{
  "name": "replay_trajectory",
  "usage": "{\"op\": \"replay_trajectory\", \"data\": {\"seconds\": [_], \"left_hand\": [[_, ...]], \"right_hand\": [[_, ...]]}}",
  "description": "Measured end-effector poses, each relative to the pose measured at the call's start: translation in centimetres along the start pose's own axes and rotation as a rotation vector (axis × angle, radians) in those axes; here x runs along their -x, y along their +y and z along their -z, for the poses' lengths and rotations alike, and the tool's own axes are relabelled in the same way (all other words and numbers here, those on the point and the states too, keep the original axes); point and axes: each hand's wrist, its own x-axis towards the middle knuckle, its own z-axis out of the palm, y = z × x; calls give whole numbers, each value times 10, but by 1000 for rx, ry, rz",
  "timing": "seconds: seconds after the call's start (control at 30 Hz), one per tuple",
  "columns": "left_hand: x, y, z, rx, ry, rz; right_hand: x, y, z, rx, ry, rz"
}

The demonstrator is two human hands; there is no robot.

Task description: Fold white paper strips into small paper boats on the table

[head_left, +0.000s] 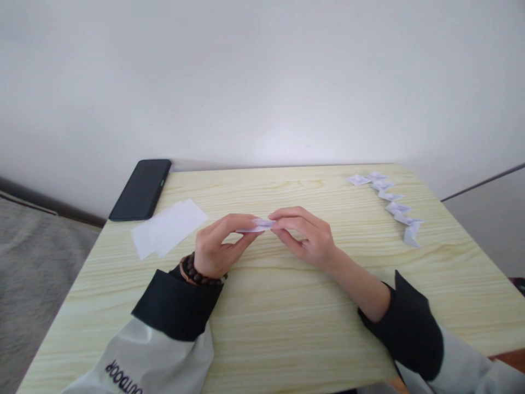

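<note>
A small folded white paper [264,225] is held between my two hands over the middle of the table. My left hand [219,243] pinches its left end between thumb and fingers. On the right end, the thumb and fingertips of my right hand [307,235] close on the paper. Part of the fold is hidden behind my fingers. Left of my left hand lie a few flat white paper sheets [176,221], overlapping one another. Several folded paper boats [391,196] form a curved row at the right rear of the table.
A black smartphone [140,190] lies at the table's left rear corner. The pale wood-grain table [287,328] meets a white wall [262,82] at the back. Grey carpet [41,284] shows beyond the left edge.
</note>
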Motion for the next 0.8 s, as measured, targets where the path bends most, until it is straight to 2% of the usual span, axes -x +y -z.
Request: {"op": "replay_trajectory", "data": {"seconds": [0.07, 0.13, 0.33, 0.6, 0.8], "left_hand": [[2, 2, 1, 17, 24, 0], [2, 3, 2, 14, -1, -19], [0, 3, 5, -37, -62, -49], [2, 0, 2, -149, -63, -89], [1, -1, 1, -212, -102, -97]], "right_hand": [[1, -2, 0, 7, 28, 21], [1, -2, 0, 17, 37, 34], [0, -4, 2, 50, -11, 40], [-1, -5, -2, 97, 25, -53], [-2, -5, -5, 57, -24, -136]]}}
